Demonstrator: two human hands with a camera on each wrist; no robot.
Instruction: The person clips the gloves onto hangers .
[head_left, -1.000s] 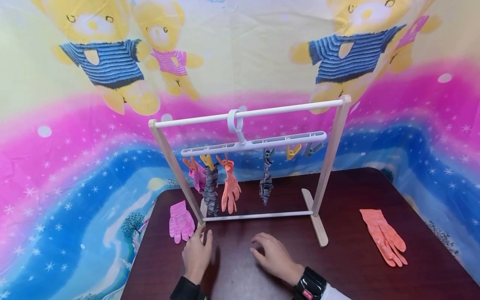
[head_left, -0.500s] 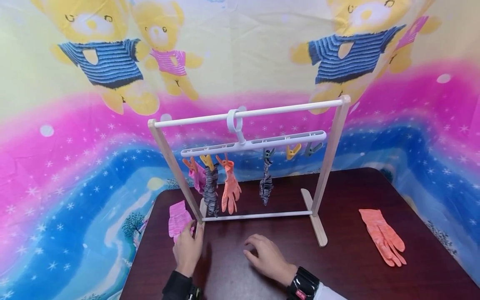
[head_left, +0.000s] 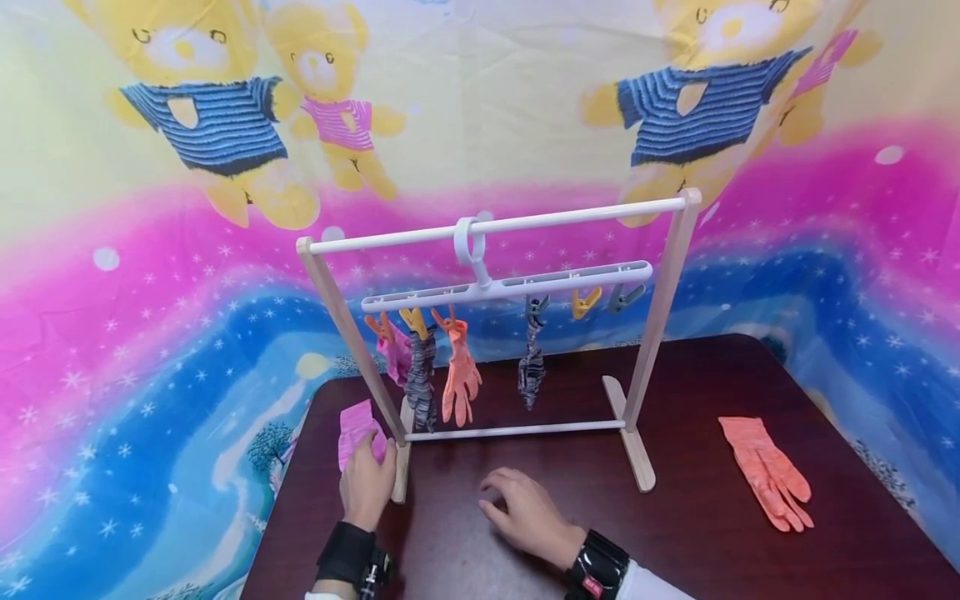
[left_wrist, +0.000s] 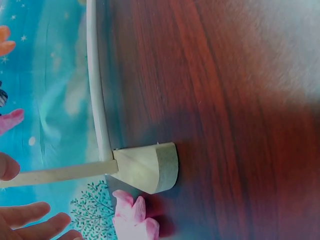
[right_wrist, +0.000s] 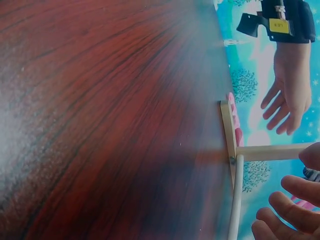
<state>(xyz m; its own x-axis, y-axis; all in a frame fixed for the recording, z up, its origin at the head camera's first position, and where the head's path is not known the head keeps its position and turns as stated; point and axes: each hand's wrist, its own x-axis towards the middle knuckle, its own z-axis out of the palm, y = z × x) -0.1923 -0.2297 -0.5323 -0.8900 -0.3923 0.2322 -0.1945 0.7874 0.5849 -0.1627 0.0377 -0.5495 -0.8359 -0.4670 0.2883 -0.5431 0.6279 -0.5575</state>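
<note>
My left hand (head_left: pixel 367 485) hovers over the pink glove (head_left: pixel 354 423) that lies by the rack's left foot, covering part of it in the head view. Seen from the right wrist, the left hand (right_wrist: pixel 291 90) is above the table with fingers loosely extended and holds nothing. In the left wrist view the pink glove's fingers (left_wrist: pixel 131 212) show beside the wooden foot. Over the table in front of the rack is my right hand (head_left: pixel 531 515), its fingers loosely bent and nothing in them. An orange glove (head_left: pixel 767 475) lies at the right.
A wooden rack (head_left: pixel 660 312) with white rods carries a white hanger (head_left: pixel 487 292). From its clips hang a pink glove (head_left: pixel 395 354), an orange glove (head_left: pixel 461 383) and two grey-black knitted pieces (head_left: pixel 422 379). A yellow clip (head_left: pixel 586 302) and a grey-green clip (head_left: pixel 626 298) hold nothing.
My left hand has moved left from the rack's foot to over the pink glove. The right hand has drifted slightly left. The rack and hanging things look unchanged.
</note>
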